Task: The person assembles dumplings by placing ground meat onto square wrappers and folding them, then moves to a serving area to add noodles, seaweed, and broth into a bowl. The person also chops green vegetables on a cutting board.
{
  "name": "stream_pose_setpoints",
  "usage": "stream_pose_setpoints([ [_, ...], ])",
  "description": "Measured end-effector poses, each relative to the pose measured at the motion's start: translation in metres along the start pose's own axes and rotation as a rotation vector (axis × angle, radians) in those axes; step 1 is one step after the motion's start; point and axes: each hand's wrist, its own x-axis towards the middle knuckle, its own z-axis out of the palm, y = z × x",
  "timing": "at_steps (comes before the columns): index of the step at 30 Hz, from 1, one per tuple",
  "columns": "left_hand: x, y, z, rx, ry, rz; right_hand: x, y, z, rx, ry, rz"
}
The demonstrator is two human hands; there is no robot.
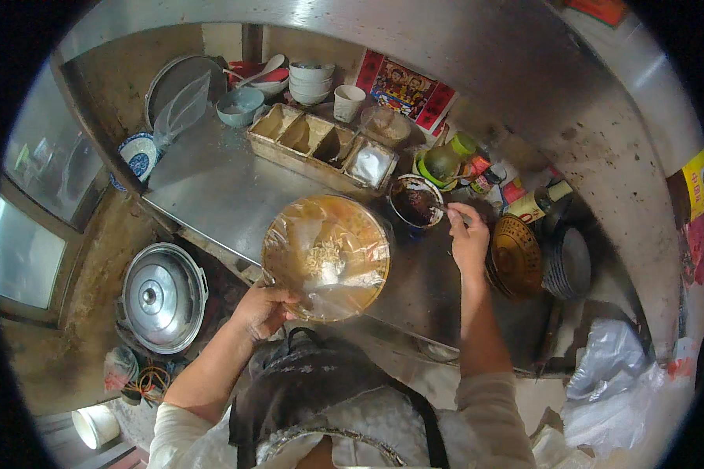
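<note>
My left hand (268,309) grips the near-left rim of a large yellow bowl (361,234) lined with clear plastic film. White powder and pale shreds or granules (330,262) lie at its middle. To the right, my right hand (468,234) pinches the handle of a utensil, probably a spoon, that reaches into a small round pot (394,202) of dark red-brown paste. The utensil's tip is hidden in the paste. Beyond the bowl stands a long seasoning box (296,161) with several compartments, one of them holding white contents.
A steel counter (211,182) runs beneath. Along its back stand a blue-green bowl (240,107), stacked white bowls (311,82) and a paper cup (349,102). Bottles and stacked yellow plates (515,255) are at the right. A lidded metal pot (163,299) sits lower left, and plastic bags (607,375) lower right.
</note>
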Motion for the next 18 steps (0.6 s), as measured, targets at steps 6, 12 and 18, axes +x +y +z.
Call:
stream_pose_setpoints([
  [6,0.000,0.001,0.000,0.014,0.018,0.022,0.000,0.006,-0.001,0.036,-0.027,0.031],
  [12,0.005,0.004,-0.002,-0.063,-0.015,0.036,0.028,0.009,-0.016,0.044,0.047,0.013],
  [18,0.016,0.003,0.017,-0.033,0.007,0.009,0.110,0.001,-0.001,0.668,-0.007,0.478],
])
